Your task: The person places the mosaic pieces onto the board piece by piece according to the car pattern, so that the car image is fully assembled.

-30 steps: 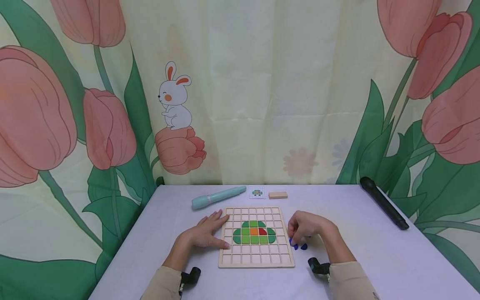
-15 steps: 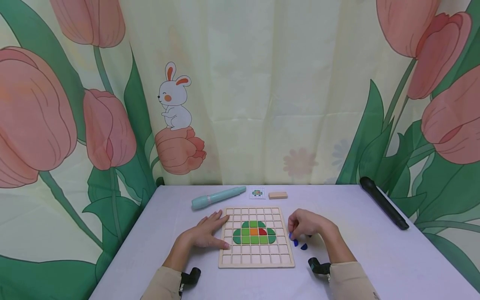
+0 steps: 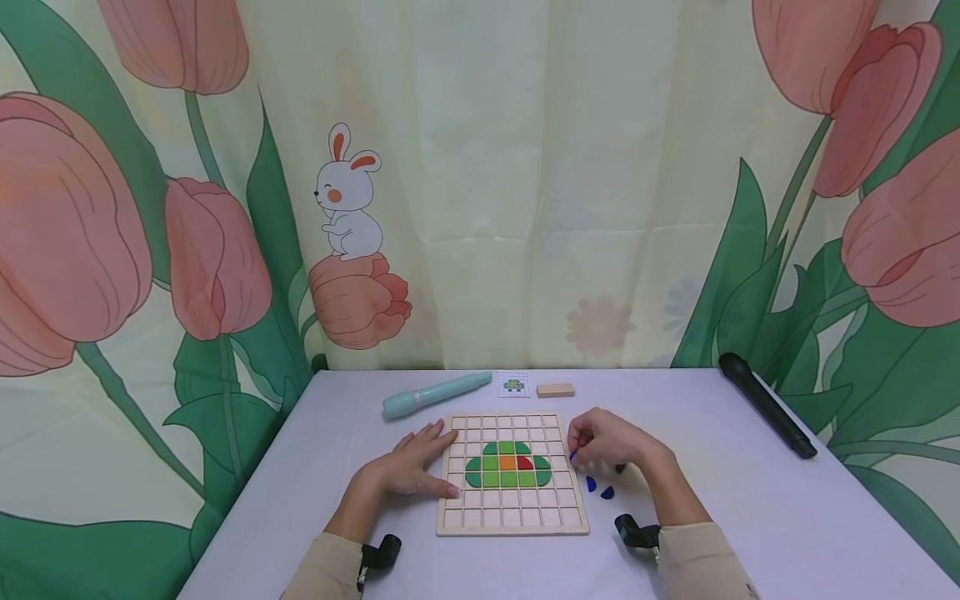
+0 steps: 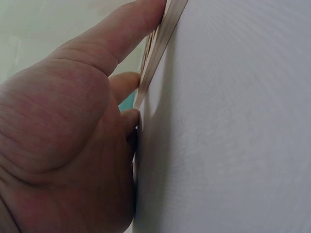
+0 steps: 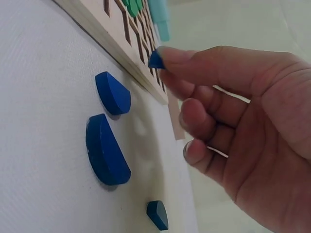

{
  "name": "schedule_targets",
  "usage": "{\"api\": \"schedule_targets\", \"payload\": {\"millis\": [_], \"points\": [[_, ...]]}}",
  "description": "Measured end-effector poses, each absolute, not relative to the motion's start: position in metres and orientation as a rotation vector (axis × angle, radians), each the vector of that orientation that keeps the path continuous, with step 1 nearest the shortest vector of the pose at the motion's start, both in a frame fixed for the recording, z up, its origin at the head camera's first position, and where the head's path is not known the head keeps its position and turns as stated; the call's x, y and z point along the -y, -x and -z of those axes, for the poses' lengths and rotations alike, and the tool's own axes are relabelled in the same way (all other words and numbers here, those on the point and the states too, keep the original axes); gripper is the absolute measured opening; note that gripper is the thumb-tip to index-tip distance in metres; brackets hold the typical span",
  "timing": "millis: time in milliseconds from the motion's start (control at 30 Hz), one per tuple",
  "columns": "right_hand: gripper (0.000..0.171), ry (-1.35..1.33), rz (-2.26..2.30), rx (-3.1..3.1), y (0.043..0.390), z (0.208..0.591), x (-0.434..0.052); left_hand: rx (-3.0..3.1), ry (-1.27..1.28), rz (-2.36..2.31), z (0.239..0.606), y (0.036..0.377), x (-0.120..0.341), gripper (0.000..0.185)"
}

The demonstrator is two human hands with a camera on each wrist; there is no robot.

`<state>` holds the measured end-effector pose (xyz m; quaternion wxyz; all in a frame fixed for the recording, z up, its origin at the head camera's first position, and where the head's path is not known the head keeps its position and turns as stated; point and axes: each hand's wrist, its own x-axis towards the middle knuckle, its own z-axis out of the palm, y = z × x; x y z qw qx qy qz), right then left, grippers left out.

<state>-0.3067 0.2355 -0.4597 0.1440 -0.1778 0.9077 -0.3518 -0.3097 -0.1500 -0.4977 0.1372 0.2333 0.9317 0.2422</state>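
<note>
Between thumb and forefinger my right hand [image 3: 607,437] pinches a small blue wooden piece [image 5: 155,60], held just off the right edge of the gridded wooden board [image 3: 512,533]. Spread fingers of my left hand [image 3: 411,468] rest along the board's left edge, the thumb touching its rim. Green, orange and red pieces [image 3: 508,478] fill cells in the middle of the board as a rounded shape. Below the right hand, a blue quarter-round-looking piece [image 5: 112,93] and a blue half-round piece [image 5: 107,151] lie on the table, with a darker piece [image 5: 157,214] farther off.
Behind the board lie a teal tube-shaped object [image 3: 437,396], a small picture card [image 3: 514,385] and a plain wooden block [image 3: 555,390]. A long black rod-like object [image 3: 767,406] lies at the table's right edge. A printed tulip curtain [image 3: 480,208] hangs behind.
My right hand has lifted a blue piece from beside the others and moved slightly up and left, toward the board's right edge. The left hand has stayed in place.
</note>
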Motion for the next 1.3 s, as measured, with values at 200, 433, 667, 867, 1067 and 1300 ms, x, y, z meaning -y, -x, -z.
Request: {"api": "schedule_targets", "payload": {"millis": [200,433,667,867,1067,1300], "points": [[0.007,0.606,1.127,-2.612,0.309,0.458,-0.228,-2.681,-0.679,-0.713,0.497,0.310,0.151,0.108],[0.008,0.648,1.204,-2.609,0.311,0.462,-0.213,-2.680,-0.692,-0.718,0.496,0.309,0.150,0.108],[0.011,0.723,1.266,-2.554,0.310,0.460,-0.198,-2.690,-0.697,-0.703,0.496,0.309,0.150,0.108],[0.015,0.736,1.317,-2.499,0.307,0.458,-0.189,-2.691,-0.692,-0.701,0.496,0.308,0.150,0.107],[0.017,0.745,1.392,-2.438,0.304,0.460,-0.177,-2.693,-0.692,-0.696,0.496,0.307,0.150,0.107],[0.016,0.751,1.411,-2.436,0.301,0.463,-0.162,-2.694,-0.690,-0.692,0.496,0.308,0.151,0.107]]}}
